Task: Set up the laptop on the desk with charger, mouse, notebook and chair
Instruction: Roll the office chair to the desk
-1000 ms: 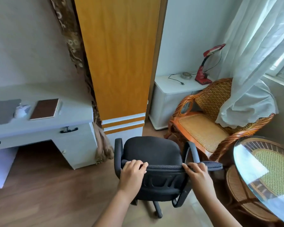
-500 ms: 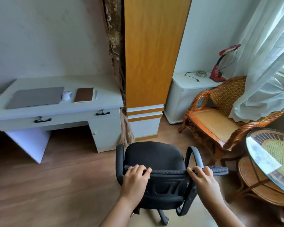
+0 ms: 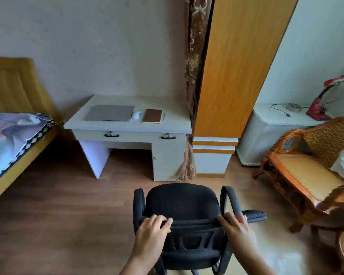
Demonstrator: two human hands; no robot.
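I now have the whole table [image 3: 173,126] in view ahead and to the left; a second ago only its right end showed. The turn points the chair [image 3: 184,205] toward the table, so I judge the remaining step to be rolling it into the knee opening.

Both hands grip the top edge of the chair's backrest: left hand [image 3: 154,230] with fingers curled over the rim, right hand [image 3: 235,228] likewise beside the right armrest. The chair stands on the wood floor [image 3: 68,215], well apart from the table.

The chair has a black fabric seat, a mesh-textured backrest rim and looped armrests. On the white table lie a closed grey laptop [image 3: 109,115], a small white mouse [image 3: 135,115] just beside it, and a flat brown notebook [image 3: 152,116]. I cannot make out a charger.
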